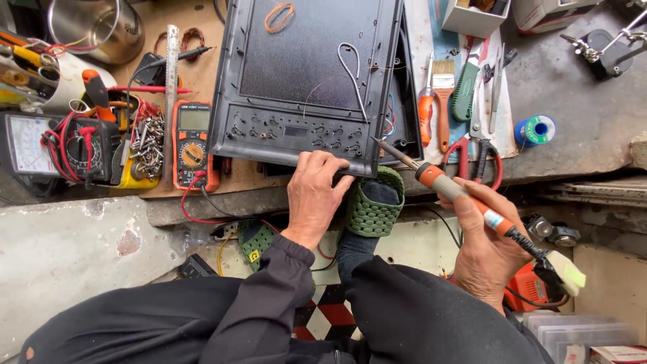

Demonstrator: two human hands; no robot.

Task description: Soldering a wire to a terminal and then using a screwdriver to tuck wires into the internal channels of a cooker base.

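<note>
At the far left of the frame sits an analogue meter (30, 141), then a yellow tray of screws (145, 145) and an orange digital multimeter (193, 143). At the upper centre lies a black appliance panel (303, 74); the left hand (315, 195) rests on its lower edge, fingers together and curled over the rim. At the lower right, the right hand (482, 236) has its fingers clamped around an orange soldering iron (465, 199), tip touching the panel's lower right corner. A solder spool (537, 129) lies further right.

Black panel (306, 74) flat; orange-handled soldering iron (458, 195) tilted
</note>
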